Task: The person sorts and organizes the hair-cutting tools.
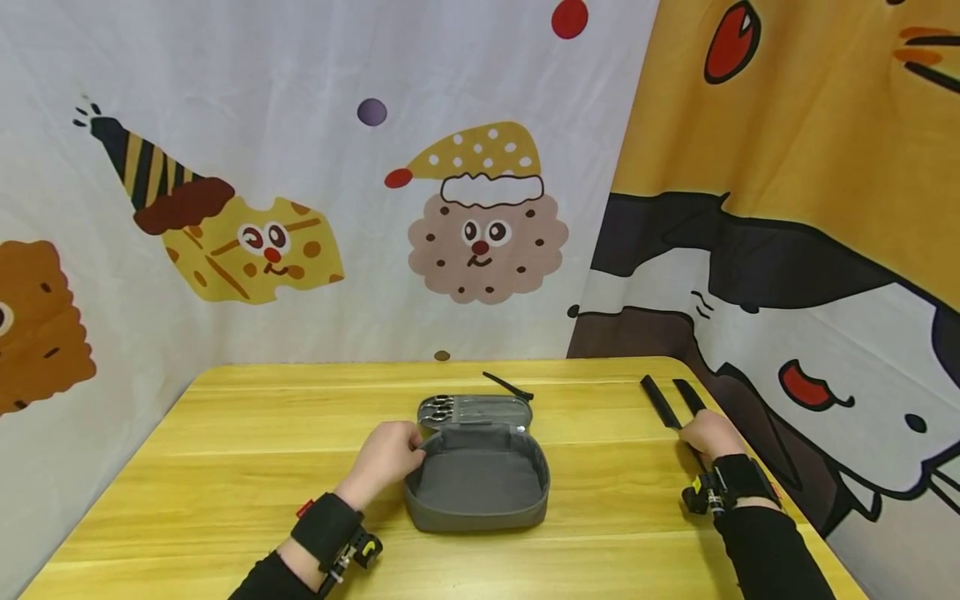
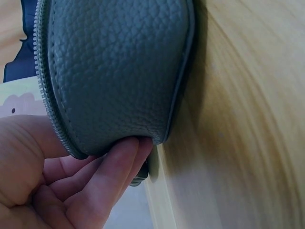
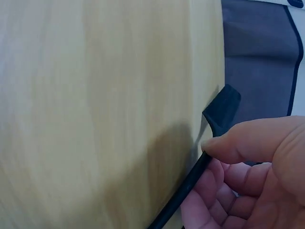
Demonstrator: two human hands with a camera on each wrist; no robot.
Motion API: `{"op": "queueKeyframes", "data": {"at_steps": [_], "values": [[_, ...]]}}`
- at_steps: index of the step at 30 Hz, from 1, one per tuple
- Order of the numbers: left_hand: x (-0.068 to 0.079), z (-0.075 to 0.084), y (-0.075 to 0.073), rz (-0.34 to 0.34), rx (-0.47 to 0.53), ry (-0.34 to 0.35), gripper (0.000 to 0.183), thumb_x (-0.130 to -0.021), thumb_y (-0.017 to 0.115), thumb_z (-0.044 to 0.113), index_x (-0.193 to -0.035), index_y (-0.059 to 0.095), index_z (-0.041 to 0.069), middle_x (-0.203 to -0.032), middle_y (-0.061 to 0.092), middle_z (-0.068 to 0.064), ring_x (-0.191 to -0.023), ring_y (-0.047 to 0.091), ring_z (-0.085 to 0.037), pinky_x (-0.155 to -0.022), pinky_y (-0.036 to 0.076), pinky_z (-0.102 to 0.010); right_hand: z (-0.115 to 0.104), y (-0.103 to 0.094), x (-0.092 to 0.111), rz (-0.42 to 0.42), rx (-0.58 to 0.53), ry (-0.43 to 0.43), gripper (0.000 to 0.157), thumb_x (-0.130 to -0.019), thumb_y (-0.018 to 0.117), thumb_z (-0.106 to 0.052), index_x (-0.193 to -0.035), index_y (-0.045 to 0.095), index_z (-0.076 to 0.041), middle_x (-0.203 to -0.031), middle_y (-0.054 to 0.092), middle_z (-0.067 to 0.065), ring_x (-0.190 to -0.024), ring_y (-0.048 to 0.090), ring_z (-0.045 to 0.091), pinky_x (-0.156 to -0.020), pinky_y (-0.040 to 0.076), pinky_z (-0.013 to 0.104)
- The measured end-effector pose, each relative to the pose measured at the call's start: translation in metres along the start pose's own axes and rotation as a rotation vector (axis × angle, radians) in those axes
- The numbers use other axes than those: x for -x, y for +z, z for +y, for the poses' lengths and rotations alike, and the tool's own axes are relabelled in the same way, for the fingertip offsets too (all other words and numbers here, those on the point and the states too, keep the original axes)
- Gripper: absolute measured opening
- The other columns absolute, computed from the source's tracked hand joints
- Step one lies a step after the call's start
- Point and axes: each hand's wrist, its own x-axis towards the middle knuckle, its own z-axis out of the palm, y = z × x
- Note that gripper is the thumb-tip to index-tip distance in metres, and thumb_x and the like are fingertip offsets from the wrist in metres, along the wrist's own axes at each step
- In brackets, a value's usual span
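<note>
A grey zip case (image 1: pixel 480 518) lies opened on the table, its lid folded back. My left hand (image 1: pixel 386 458) pinches the case's left back corner between thumb and fingers. In the left wrist view, the fingers (image 2: pixel 112 174) press against the pebbled wall (image 2: pixel 119 71) below the zip. Silver scissors (image 1: pixel 442 407) sit in the lid's pocket. At the table's right side, my right hand (image 1: pixel 712 433) pinches a black tail comb (image 1: pixel 660 402) by its thin handle, the wide end pointing away. Another flat black piece (image 1: pixel 688 395) extends beyond that hand, its near end hidden.
A slim black hair clip (image 1: pixel 508 386) lies behind the lid, its end touching or overlapping the lid's edge. The wooden table (image 1: pixel 247 467) ends close by my right hand. Printed curtains (image 1: pixel 300 125) hang behind the table and along its sides.
</note>
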Motion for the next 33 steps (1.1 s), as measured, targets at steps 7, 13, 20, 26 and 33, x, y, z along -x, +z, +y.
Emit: {"op": "queueKeyframes", "data": {"at_steps": [7, 13, 20, 26, 33], "values": [[0.0, -0.001, 0.001, 0.002, -0.002, 0.0, 0.026, -0.08, 0.075, -0.001, -0.065, 0.058, 0.011, -0.058, 0.047, 0.003, -0.053, 0.041, -0.012, -0.053, 0.033, -0.027, -0.004, 0.006, -0.004, 0.001, -0.15, -0.076, 0.033, -0.084, 0.052, -0.008, -0.054, 0.04, -0.015, -0.052, 0.033, -0.004, -0.044, 0.038, 0.013, -0.047, 0.032, 0.026], [0.0, -0.001, 0.001, 0.006, -0.008, -0.006, 0.026, -0.08, 0.075, -0.001, -0.065, 0.058, 0.011, -0.059, 0.048, 0.003, -0.053, 0.042, -0.012, -0.053, 0.034, -0.027, -0.023, 0.007, 0.001, -0.022, -0.251, -0.09, 0.022, -0.093, 0.059, -0.011, -0.074, 0.056, -0.002, -0.061, 0.044, 0.001, -0.055, 0.047, 0.016, -0.055, 0.039, 0.029], [0.0, -0.002, 0.001, 0.005, -0.012, -0.013, 0.022, -0.079, 0.075, -0.001, -0.067, 0.06, 0.01, -0.06, 0.05, 0.003, -0.054, 0.044, -0.012, -0.052, 0.036, -0.027, -0.041, 0.013, 0.006, -0.002, -0.322, -0.112, 0.022, -0.096, 0.06, -0.011, -0.101, 0.058, 0.011, -0.078, 0.055, 0.009, -0.069, 0.056, 0.019, -0.062, 0.048, 0.03], [0.0, -0.002, 0.002, 0.007, -0.009, -0.012, 0.022, -0.079, 0.075, -0.001, -0.067, 0.06, 0.01, -0.061, 0.05, 0.003, -0.054, 0.044, -0.012, -0.052, 0.036, -0.028, -0.052, 0.019, 0.007, -0.007, -0.446, -0.137, 0.023, -0.097, 0.059, -0.009, -0.105, 0.058, 0.012, -0.083, 0.056, 0.01, -0.073, 0.056, 0.018, -0.065, 0.054, 0.029], [0.001, -0.001, 0.002, 0.006, -0.013, -0.013, 0.021, -0.08, 0.076, 0.0, -0.069, 0.061, 0.01, -0.061, 0.051, 0.003, -0.054, 0.045, -0.012, -0.052, 0.037, -0.028, -0.068, 0.022, 0.014, 0.005, -0.528, -0.152, 0.027, -0.098, 0.06, -0.011, -0.111, 0.057, 0.013, -0.092, 0.06, 0.014, -0.077, 0.059, 0.019, -0.072, 0.057, 0.033]]}}
